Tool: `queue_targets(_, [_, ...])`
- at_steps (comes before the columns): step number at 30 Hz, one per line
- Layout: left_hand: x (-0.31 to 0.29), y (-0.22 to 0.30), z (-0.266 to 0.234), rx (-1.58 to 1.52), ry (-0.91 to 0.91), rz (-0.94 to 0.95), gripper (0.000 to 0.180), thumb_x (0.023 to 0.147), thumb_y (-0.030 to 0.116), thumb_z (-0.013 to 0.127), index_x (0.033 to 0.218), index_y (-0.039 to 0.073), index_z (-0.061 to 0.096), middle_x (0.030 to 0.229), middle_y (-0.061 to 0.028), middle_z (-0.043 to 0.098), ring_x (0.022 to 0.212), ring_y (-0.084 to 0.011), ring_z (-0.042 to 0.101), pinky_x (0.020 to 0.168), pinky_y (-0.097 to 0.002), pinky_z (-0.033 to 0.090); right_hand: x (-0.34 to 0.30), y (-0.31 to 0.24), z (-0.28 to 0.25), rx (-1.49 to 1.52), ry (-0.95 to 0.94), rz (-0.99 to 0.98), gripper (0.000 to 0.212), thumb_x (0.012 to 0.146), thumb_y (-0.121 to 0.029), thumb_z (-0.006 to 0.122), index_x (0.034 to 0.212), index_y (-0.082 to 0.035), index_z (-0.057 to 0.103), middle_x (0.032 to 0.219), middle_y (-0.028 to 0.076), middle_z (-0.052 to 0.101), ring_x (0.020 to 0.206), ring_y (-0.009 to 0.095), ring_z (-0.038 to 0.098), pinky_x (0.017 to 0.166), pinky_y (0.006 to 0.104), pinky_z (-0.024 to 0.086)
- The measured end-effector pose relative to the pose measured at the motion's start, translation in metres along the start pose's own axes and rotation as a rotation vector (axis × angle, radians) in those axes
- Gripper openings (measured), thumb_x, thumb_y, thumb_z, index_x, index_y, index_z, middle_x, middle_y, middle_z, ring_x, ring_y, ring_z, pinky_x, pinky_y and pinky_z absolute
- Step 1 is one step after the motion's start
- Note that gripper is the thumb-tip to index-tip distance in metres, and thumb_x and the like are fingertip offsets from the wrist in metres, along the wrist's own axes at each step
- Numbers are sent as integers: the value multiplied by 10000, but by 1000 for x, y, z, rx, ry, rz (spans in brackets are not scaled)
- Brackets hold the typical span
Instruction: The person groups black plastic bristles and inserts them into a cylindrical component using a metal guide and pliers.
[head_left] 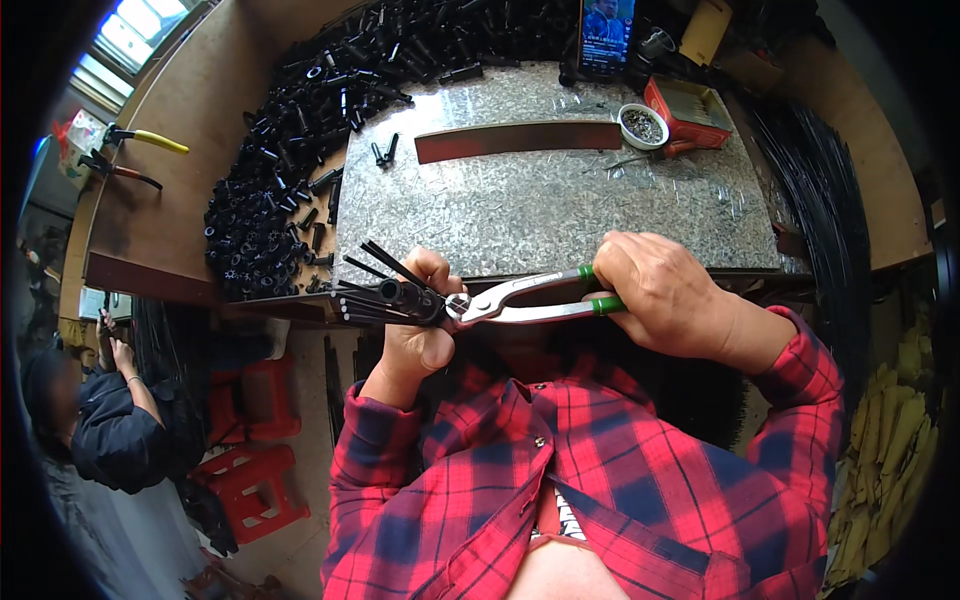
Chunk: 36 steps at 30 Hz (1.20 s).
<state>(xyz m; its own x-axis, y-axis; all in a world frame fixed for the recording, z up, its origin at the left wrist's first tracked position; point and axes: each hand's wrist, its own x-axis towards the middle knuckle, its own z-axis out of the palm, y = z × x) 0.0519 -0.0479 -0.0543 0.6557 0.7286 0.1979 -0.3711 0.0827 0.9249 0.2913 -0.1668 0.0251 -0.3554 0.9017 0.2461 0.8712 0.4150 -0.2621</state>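
Observation:
My left hand is closed around a bundle of thin black rods, which fan out to the left. A dark round tube end shows among them. My right hand grips the green handles of silver cutting pliers. Their jaws are at the right end of the bundle, close against my left fingers. Whether the jaws have closed on a rod is too small to tell. Both hands are in front of the near edge of a grey speckled stone slab.
Black tubular parts are heaped left and behind the slab. A dark curved strip, white bowl, red box and phone are at the back. Long black rods lie right. Another person sits left near red stools.

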Motion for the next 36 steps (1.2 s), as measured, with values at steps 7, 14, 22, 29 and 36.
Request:
queue_targets(7, [-1,-7,2,-54,-5,10,358,800,356,597,870,87,372,710,25,363,613,-57,334,548,-202,283,-1,-2,-7,-73,-23,11,308,767,-184,648,918,-12,442,863,145,495,796,305,530,688,383,405])
queue_targets(14, [-4,-9,0,156,45,74,628,753,635,650,879,62,425,741,17,384,672,-76,392,590,-217,345,-4,-5,-11,-34,-75,59,317,750,-184,655,909,-16,438,845,144,490,775,313,543,671,390,424])
queue_targets(22, [-2,3,11,33,110,88,570,751,542,710,867,57,434,742,17,365,662,-97,363,640,-266,356,-2,3,8,27,54,-30,307,756,-132,680,861,-38,408,770,135,462,681,329,522,608,401,425])
queue_targets(29, [-10,-6,6,97,265,139,531,779,549,691,857,93,431,738,4,385,665,-108,430,597,-247,394,4,12,69,358,202,-77,330,741,-89,695,856,-33,391,768,141,479,672,338,531,595,399,432])
queue_targets(36, [-2,13,18,-89,218,77,735,598,819,476,847,135,378,541,45,313,445,-68,307,454,-243,287,6,8,93,487,309,-58,377,764,-41,719,884,-53,362,872,151,518,743,287,542,645,349,438])
